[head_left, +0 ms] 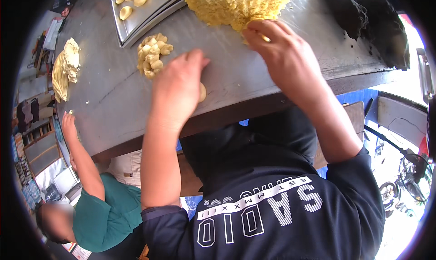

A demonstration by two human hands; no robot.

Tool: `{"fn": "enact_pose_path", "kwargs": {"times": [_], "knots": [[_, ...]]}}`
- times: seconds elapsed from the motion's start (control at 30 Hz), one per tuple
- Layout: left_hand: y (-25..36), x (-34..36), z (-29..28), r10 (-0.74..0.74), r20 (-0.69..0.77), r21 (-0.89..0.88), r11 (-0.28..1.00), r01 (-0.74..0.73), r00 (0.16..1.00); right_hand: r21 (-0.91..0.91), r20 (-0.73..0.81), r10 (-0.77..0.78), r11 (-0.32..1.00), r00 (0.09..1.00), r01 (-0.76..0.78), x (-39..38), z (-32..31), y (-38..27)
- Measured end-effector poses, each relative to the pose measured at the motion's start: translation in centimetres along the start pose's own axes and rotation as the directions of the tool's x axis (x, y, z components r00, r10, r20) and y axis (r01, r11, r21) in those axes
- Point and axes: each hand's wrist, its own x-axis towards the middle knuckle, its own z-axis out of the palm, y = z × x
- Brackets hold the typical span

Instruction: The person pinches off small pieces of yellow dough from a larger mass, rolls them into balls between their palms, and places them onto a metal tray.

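My right hand [286,51] pinches at the near edge of a large, crumbly mass of yellow dough [240,6] at the far middle of the table. A bit of yellow shows between its fingers. My left hand [177,78] is palm down, its fingers bent and partly hidden behind its back, slightly blurred; whether it holds anything cannot be seen. Just left of it lies a heap of small, pale dough pieces [152,51]. A single round dough ball [202,92] rests on the table beside my left wrist.
A metal tray [120,28] with several flattened dough rounds stands at the far left of the metal table [109,115]. Black plastic [372,24] lies at the far right. At the left, a person in green [106,214] reaches toward the table near another dough lump [67,69].
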Motion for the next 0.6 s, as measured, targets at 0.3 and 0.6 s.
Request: {"fn": "enact_pose_path", "kwargs": {"times": [0.3, 0.6], "knots": [[-0.5, -3.9, 0.6, -0.290, -0.163, -0.503, 0.847, 0.173, 0.943, 0.381, 0.128, -0.282, 0.899, 0.951, 0.215, -1.6, -2.1, -0.7], [0.2, -8.5, 1.7, -0.355, -0.300, -0.712, 0.701, 0.040, 0.886, 0.273, 0.034, 0.033, 0.961, 0.999, -0.041, -2.2, -2.2, 1.1]]}}
